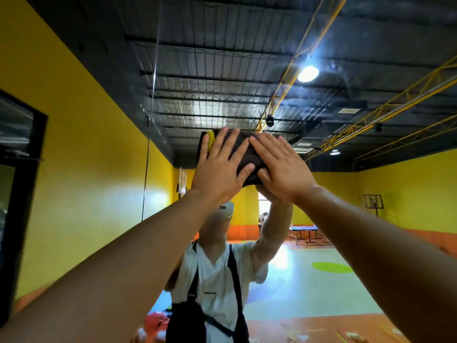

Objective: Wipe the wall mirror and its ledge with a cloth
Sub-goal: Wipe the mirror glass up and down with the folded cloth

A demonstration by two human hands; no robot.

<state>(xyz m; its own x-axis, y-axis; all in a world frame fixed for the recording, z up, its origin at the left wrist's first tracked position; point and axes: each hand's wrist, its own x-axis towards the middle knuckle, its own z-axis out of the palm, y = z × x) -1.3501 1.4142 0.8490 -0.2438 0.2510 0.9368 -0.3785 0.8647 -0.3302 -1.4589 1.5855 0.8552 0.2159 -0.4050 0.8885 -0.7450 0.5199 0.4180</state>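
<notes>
The wall mirror point(309, 268) fills almost the whole view and reflects a large hall and my own reflection with arms raised. A dark folded cloth point(248, 154) with a yellow patch at its upper left is flat against the glass, high up. My left hand point(221, 170) presses on the cloth's left part with straight, spread fingers. My right hand point(280, 168) presses on its right part, fingers straight and overlapping the left fingertips. The ledge is out of view.
A thin vertical seam point(150, 120) runs down the mirror left of the hands. A dark framed opening point(19, 194) sits at the far left edge. The reflection shows yellow walls, a dark ceiling with a lamp, and a coloured floor.
</notes>
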